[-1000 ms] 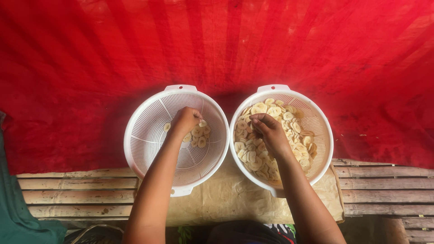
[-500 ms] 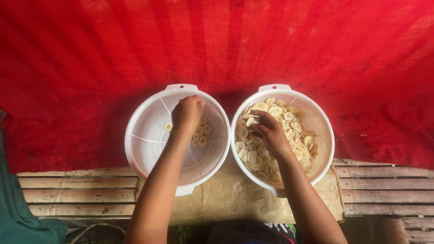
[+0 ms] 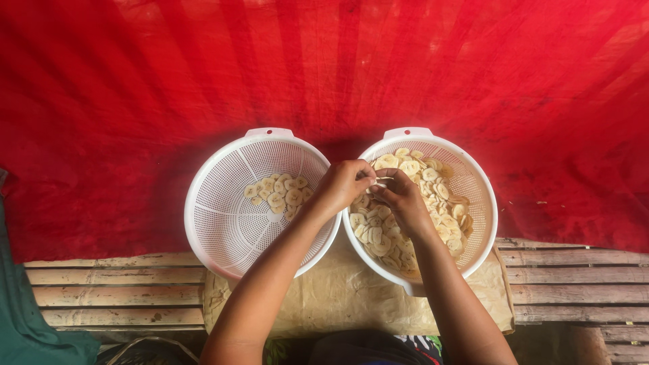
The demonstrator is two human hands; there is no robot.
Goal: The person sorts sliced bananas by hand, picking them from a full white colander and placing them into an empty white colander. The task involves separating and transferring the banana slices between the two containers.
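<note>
Hands meet over the near-left part of the right colander (image 3: 481, 203), above its heap of pale banana slices (image 3: 433, 196). Left hand (image 3: 343, 186) has crossed the touching rims of the two colanders, fingers curled together; its fingertips pinch one slice (image 3: 382, 181) at the same spot where the right hand (image 3: 404, 201) pinches it from the other side. Both grips are pressed together on that slice.

Left colander (image 3: 216, 209), white and perforated, holds a small cluster of slices (image 3: 278, 194) against its far-right wall; the remainder of its bowl is bare mesh. Right colander is filled across most of its floor and up the far wall.

Edges: both colanders overhang the boundary between the red cloth (image 3: 324, 74) beyond and the slatted wooden worktop (image 3: 108, 287) nearer the person. Their near rims rest on a tan sheet (image 3: 351, 297) laid on the slats. Each has a small handle tab at its far edge.

Open room: red cloth extends wide and unobstructed to the far side and both flanks. Slats lie bare left and right of the tan sheet. A green cloth (image 3: 27, 318) occupies the near-left corner.
</note>
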